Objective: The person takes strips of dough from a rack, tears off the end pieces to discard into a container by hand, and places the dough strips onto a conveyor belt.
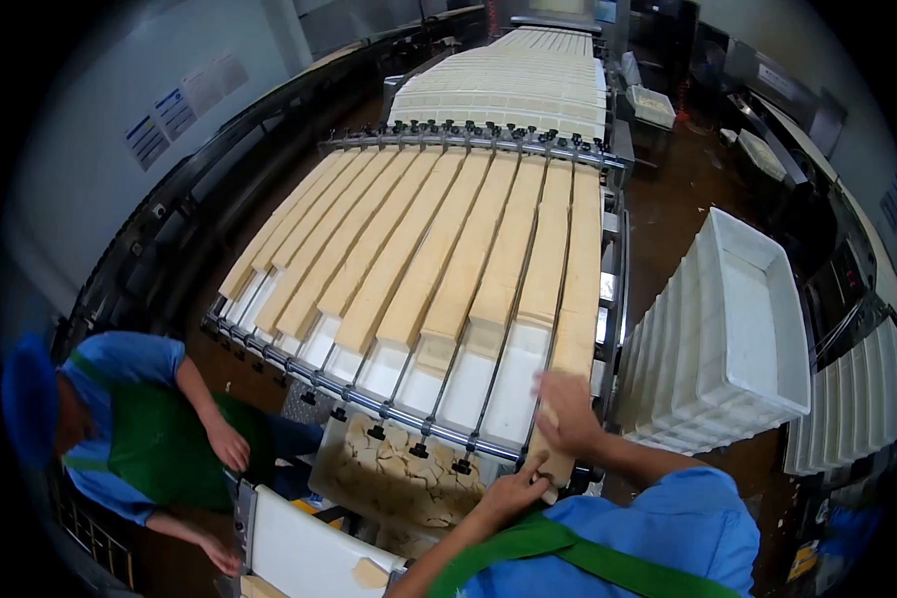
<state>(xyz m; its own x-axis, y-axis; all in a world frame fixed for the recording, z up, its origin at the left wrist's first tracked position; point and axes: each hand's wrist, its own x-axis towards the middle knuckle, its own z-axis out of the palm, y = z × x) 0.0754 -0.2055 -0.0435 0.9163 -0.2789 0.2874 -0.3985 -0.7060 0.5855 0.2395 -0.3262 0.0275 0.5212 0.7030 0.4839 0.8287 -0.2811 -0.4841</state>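
My left hand [514, 492] is at the near end of the rightmost long pale tan slab [576, 334], its fingers curled against the end. My right hand [566, 414] lies across the top of the same slab, a little farther up; its fingers are blurred by motion. The slab looks like pressed tofu or dough, and its near end sticks out past the front rail [409, 411]. Several similar slabs [434, 264] lie side by side on the white conveyor bed [468, 394], with thin metal guide bars between them.
To the left stands a co-worker [184, 429] in a green apron, beside a small white belt [309, 543]. Below the front rail is a bin [334, 453] of broken pieces. Stacked white crates [743, 329] stand at right. A clamp-lined crossbar [468, 135] spans the far end.
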